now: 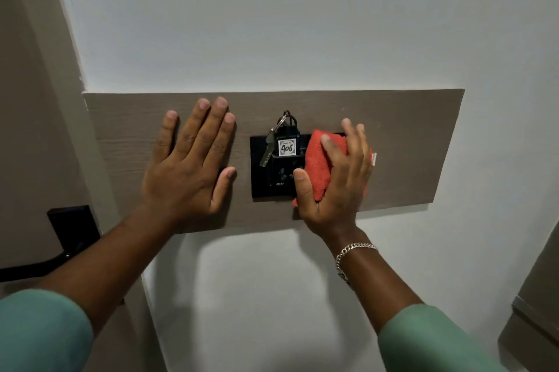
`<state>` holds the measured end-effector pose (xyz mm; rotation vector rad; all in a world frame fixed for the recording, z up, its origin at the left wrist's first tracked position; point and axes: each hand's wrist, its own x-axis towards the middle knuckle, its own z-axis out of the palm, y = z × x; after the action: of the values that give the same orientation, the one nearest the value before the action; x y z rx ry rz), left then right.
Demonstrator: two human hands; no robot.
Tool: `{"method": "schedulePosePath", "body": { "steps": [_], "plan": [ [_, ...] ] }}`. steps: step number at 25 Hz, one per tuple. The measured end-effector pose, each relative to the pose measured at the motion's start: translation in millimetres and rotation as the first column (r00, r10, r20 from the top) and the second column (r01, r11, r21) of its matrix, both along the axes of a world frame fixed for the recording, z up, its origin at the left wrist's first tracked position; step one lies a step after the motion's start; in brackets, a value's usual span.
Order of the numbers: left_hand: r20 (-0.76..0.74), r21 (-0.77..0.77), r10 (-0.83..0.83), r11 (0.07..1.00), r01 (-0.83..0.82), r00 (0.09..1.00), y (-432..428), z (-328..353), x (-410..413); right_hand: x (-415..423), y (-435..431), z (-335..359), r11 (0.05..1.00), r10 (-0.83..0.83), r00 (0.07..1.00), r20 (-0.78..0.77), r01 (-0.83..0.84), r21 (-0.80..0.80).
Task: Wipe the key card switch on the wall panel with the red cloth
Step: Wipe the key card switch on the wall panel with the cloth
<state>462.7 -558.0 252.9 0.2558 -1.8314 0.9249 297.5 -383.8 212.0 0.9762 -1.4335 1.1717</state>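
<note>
Green sleeves (42, 332) frame both arms reaching to the panel (402, 141). Left hand (187, 166) lies flat and open on the wood, beside the black switch (260, 184). Right hand (335, 178) grips the red cloth (317, 166), pressing it on the switch's right side, next to tag 406 (286, 147).

the right side of the key card switch (262, 187) is covered by the red cloth (317, 166). the small print above "406" on the tag (286, 147) cannot be read.
</note>
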Motion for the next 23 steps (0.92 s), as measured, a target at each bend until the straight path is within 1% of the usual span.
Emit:
{"method": "schedulePosePath", "body": {
  "steps": [2, 4, 6, 8, 10, 12, 13, 15, 16, 17, 18, 20, 23],
  "plan": [
    [-0.002, -0.005, 0.010, 1.000, -0.010, 1.000, -1, 0, 0, -14, 10, 0, 0.990, -0.017, 0.989, -0.149, 0.037, 0.136],
    [-0.009, -0.014, 0.011, 1.000, -0.011, 1.000, 0, 0, 0, -27, 24, -6, 0.955, -0.063, 0.972, -0.226, 0.124, 0.271],
    [-0.017, -0.025, 0.019, 0.999, -0.020, 1.000, 1, 0, -1, -33, 34, -14, 0.917, -0.118, 0.969, -0.219, 0.191, 0.351],
    [-0.020, -0.027, 0.027, 0.999, -0.028, 0.999, 1, 1, -1, -33, 38, -19, 0.904, -0.121, 0.978, -0.170, 0.179, 0.389],
    [-0.016, -0.024, 0.023, 0.999, -0.023, 1.000, 2, 1, -1, -32, 41, -24, 0.911, -0.073, 0.988, -0.136, 0.122, 0.395],
    [-0.014, -0.022, 0.018, 1.000, -0.018, 1.000, 1, 2, 0, -28, 44, -32, 0.938, -0.016, 0.999, -0.051, 0.032, 0.346],
    [-0.015, -0.022, 0.017, 1.000, -0.017, 1.000, 1, 2, 0, -23, 45, -36, 0.962, 0.013, 0.999, 0.039, -0.023, 0.274],
    [-0.012, -0.020, 0.013, 1.000, -0.013, 1.000, 1, 0, 0, -8, 42, -40, 0.992, 0.103, 0.968, 0.227, -0.118, 0.053],
    [-0.010, -0.017, 0.009, 1.000, -0.009, 1.000, 1, 0, 0, 2, 37, -38, 0.988, 0.151, 0.953, 0.261, -0.150, -0.024],
    [-0.009, -0.013, 0.003, 1.000, -0.003, 1.000, 2, 0, 0, 12, 28, -34, 0.984, 0.175, 0.953, 0.246, -0.171, -0.038],
    [-0.007, -0.007, -0.002, 1.000, 0.002, 1.000, 2, 0, 0, 23, 17, -29, 0.984, 0.173, 0.963, 0.206, -0.177, 0.003],
    [0.000, -0.001, -0.002, 1.000, 0.002, 1.000, 1, 1, 1, 43, -5, -22, 0.987, 0.092, 0.986, 0.138, -0.109, 0.121],
    [0.010, 0.000, 0.001, 1.000, -0.001, 1.000, 1, 1, 0, 55, -18, -26, 0.984, -0.041, 0.987, 0.156, 0.013, 0.175]
  ]
}}
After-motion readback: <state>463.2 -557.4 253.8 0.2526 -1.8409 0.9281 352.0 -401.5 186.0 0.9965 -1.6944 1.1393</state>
